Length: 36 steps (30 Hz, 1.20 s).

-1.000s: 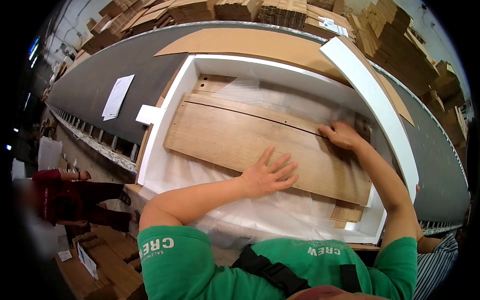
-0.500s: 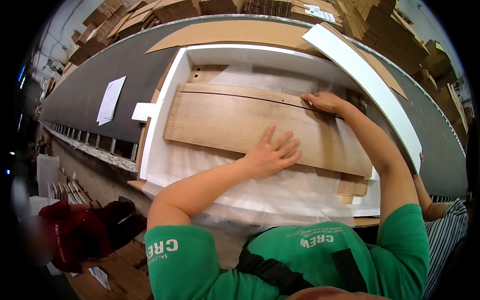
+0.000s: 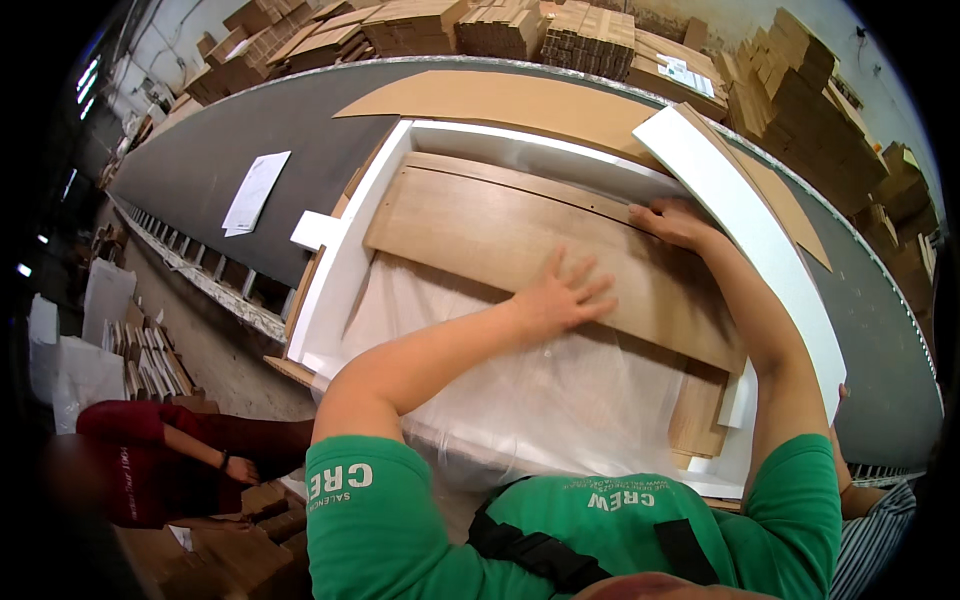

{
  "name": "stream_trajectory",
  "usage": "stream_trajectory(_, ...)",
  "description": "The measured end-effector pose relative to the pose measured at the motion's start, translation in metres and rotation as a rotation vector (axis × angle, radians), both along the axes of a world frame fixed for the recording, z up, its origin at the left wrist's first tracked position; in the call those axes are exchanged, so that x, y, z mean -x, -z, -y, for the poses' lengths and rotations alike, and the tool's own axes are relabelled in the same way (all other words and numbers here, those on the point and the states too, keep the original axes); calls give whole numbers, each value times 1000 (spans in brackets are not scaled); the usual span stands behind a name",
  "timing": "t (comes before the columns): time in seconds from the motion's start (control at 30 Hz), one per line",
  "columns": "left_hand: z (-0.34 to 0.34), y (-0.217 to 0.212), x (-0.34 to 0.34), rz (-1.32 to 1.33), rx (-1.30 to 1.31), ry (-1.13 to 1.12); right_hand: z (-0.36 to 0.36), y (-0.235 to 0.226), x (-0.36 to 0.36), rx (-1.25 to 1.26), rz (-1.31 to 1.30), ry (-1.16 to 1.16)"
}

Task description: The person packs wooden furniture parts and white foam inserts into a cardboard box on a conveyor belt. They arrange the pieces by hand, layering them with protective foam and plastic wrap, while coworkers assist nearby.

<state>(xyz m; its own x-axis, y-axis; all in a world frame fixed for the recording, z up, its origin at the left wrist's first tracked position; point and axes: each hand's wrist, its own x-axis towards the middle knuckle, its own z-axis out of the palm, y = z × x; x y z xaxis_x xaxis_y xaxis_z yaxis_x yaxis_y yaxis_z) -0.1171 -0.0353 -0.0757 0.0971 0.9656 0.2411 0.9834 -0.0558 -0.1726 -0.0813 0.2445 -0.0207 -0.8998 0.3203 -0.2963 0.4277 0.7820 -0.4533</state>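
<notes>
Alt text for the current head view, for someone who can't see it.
A person's left hand, blurred and spread, is over the near edge of a wooden board, the right hand at its far edge. The board is inside a white-walled box on a grey belt; translucent film shows on its near side.

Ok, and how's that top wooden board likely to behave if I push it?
The board is probably stiff, since it spans the box without obvious sagging. It might slide fairly easily, as thin plastic sheet shows beneath its near edge. Rolling seems unlikely, because it's broad and flat.
</notes>
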Motion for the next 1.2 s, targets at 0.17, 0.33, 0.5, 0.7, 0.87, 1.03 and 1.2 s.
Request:
stream_trajectory(0.17,-11,-6,8,45,183,-187,16,4,-54,-123,-354,-295)
stream_trajectory(0.33,-4,5,11,-34,173,-234,34,14,-178,-377,-196,-403)
stream_trajectory(0.5,23,9,46,-77,38,-292,6,55,-211,-465,-279,-247)
stream_trajectory(0.7,7,20,61,-158,-69,-266,-18,67,-183,-544,-234,-309)
stream_trajectory(0.87,3,23,56,-272,-67,-306,-23,74,-180,-738,-213,-396)
stream_trajectory(1.03,3,15,48,-260,135,-473,-12,83,-183,-809,-323,-349)
stream_trajectory(1.2,7,-32,-17,349,383,-608,32,53,-208,-423,-247,-455)
